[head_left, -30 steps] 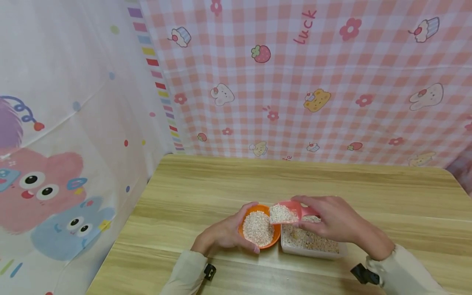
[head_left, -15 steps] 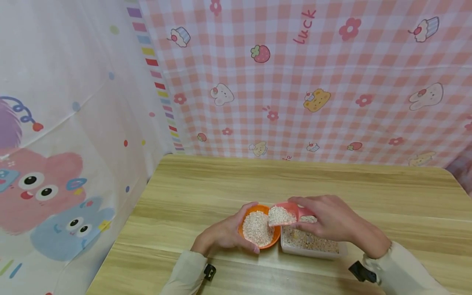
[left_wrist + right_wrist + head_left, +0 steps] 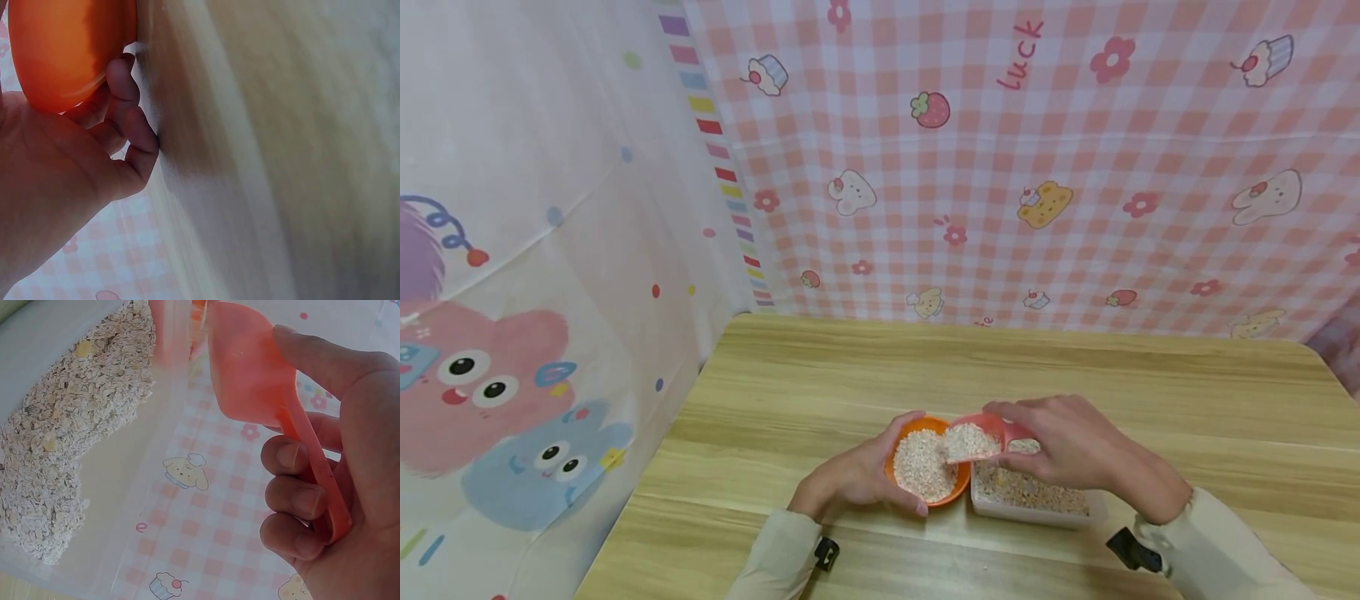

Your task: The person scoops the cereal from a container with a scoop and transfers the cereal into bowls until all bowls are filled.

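Note:
My left hand [image 3: 865, 475] holds an orange bowl [image 3: 963, 482] of pale flakes, thumb and fingers spread round its side. In the left wrist view, fingers curl beneath the bowl [image 3: 65, 56], close to the wood. My right hand [image 3: 1078, 442] grips the handle of a pink scoop [image 3: 1011, 430], its thumb on the scoop's edge. Pale flakes [image 3: 972, 442] fill the scoop's front, and its lip hangs over the bowl's right part. The right wrist view has the scoop [image 3: 250, 369] from behind, fingers wrapped round the handle; its load is hidden there.
Right beside the bowl stands a translucent plastic box [image 3: 1037, 517] with oat-like flakes [image 3: 81, 394] in it, partly under the right hand. Both sit on a wooden table [image 3: 820, 367]. A pink checked cloth [image 3: 887, 250] hangs behind the far edge.
The right hand has shifted the scoop slightly left and tipped its lip lower over the bowl. The flakes have slid towards the lip. The left hand and the bowl stay put.

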`<state>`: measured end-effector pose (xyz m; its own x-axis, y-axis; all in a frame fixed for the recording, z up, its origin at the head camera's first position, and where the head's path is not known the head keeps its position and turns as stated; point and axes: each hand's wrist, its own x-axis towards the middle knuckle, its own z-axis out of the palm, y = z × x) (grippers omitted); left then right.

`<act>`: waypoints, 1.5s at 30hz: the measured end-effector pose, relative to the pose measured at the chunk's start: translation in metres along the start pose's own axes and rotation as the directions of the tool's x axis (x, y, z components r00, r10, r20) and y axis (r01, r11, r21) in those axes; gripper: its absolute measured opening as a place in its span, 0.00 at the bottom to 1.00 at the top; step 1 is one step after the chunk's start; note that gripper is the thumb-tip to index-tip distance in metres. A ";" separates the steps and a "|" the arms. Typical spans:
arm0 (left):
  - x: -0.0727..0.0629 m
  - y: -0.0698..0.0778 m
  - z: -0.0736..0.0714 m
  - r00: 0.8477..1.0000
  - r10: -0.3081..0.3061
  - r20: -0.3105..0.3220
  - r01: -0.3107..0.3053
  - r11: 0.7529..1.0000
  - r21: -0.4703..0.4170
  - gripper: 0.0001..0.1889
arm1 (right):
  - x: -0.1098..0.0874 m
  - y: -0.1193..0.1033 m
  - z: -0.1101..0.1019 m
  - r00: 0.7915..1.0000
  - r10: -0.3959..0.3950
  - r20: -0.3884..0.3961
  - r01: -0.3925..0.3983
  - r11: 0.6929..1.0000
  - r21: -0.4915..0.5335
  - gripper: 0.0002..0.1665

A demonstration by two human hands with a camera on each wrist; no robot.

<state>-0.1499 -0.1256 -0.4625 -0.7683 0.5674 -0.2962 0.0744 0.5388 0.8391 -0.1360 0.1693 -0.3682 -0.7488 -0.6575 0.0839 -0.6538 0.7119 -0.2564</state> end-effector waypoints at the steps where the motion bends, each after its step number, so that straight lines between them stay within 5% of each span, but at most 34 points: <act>1: 0.000 0.000 0.000 1.000 -0.001 0.001 0.001 1.000 -0.004 0.61 | 0.000 0.000 0.000 1.000 0.000 0.003 0.000 1.000 -0.001 0.32; 25: 0.002 -0.001 0.000 1.000 0.022 0.014 -0.022 0.999 -0.044 0.60 | 0.008 -0.008 -0.005 1.000 -0.006 0.023 0.007 0.999 -0.051 0.34; 45: 0.001 0.000 0.001 1.000 0.017 0.009 -0.016 0.997 -0.070 0.60 | 0.014 -0.022 -0.004 0.993 -0.103 -0.054 0.082 0.948 -0.309 0.32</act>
<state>-0.1506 -0.1245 -0.4635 -0.7610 0.5824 -0.2860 0.0427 0.4848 0.8736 -0.1323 0.1455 -0.3576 -0.6822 -0.7131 0.1615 -0.7142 0.6972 0.0615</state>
